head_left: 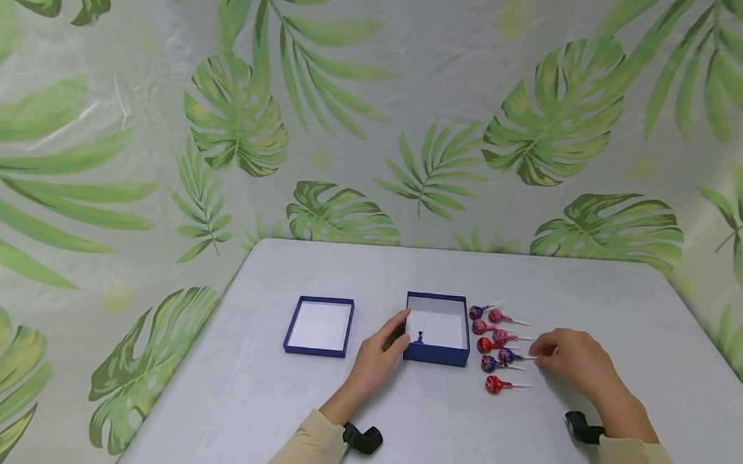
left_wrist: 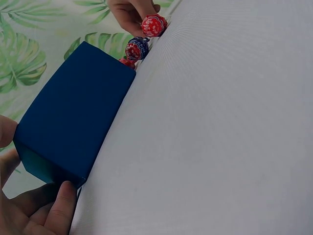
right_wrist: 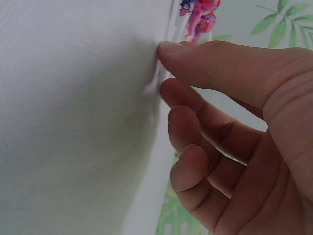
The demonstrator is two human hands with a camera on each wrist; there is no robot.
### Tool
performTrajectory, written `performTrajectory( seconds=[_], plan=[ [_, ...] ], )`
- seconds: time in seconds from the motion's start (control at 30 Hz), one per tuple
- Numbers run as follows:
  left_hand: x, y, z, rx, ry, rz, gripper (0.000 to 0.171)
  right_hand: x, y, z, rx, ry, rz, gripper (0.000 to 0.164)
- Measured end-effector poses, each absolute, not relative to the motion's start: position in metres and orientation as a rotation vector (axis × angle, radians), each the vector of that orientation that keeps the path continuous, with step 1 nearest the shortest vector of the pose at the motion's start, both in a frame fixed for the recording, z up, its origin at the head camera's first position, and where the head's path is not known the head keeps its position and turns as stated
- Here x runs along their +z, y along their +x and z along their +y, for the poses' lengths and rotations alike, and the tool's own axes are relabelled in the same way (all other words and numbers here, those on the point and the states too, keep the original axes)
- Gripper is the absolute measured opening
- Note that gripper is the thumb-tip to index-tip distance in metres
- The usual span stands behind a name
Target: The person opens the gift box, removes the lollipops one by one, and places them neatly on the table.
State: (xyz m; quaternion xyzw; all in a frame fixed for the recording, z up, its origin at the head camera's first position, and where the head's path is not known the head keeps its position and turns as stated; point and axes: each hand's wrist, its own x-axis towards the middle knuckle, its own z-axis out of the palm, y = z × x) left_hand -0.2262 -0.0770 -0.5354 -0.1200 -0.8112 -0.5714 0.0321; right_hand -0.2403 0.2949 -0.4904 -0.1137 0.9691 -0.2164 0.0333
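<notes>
A blue open box [head_left: 436, 354] with a white inside stands on the table, one dark-wrapped lollipop [head_left: 420, 337] in its front left corner. My left hand [head_left: 377, 355] grips the box by its left side, with the fingers at the wall and corner in the left wrist view. Several lollipops in red, pink and purple wrappers lie right of the box, sticks pointing right. My right hand [head_left: 575, 362] is at the stick end of a purple lollipop [head_left: 507, 355]. In the right wrist view its thumb and forefinger stand apart beside the white stick [right_wrist: 155, 81], other fingers loosely curled.
A blue-rimmed white lid [head_left: 319, 326] lies left of the box, inside up. Closest to the table's front is a red lollipop [head_left: 494, 385]. Behind the white table [head_left: 344, 265] hangs a leaf-print sheet [head_left: 427, 123].
</notes>
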Motion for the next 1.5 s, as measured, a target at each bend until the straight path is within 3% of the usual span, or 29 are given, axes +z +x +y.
performTrajectory(
  seconds=[0.53, 1.5],
  plan=[
    [-0.534, -0.222, -0.077, -1.743, -0.375, -2.486, 0.048, -0.468, -0.235, 0.288, -0.676, -0.388, 3.031, 0.018],
    [-0.536, -0.224, -0.075, -1.765, -0.373, -2.476, 0.047, -0.449, -0.239, 0.193, -0.917, -0.677, 3.038, 0.021]
  ],
)
